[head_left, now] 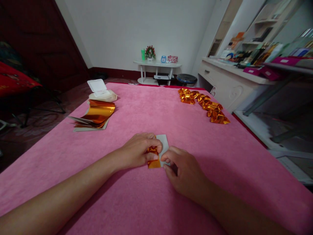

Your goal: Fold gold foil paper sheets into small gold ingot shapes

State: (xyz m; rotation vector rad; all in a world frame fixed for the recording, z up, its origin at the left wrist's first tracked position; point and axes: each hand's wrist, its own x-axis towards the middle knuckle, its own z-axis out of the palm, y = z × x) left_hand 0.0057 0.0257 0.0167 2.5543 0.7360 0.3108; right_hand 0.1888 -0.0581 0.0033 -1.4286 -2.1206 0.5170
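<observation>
A sheet of gold foil paper [154, 164] lies on the pink cloth in front of me, its left part folded over gold side up. Its pale underside [161, 138] faces up on the right. My left hand [140, 148] is closed on the folded gold part, fingers curled and thumb pressed along the fold. At the sheet's lower right edge, my right hand [184, 168] has its thumb and forefinger pinched together on the pale side. The fingers hide part of the sheet.
A stack of gold foil sheets [97, 114] lies at the left, before an open wipes packet [102, 93]. Several folded gold foil pieces [207, 106] form a line at the right. Beyond the table [137, 104] stand a small white table [158, 63] and a round stool [186, 78].
</observation>
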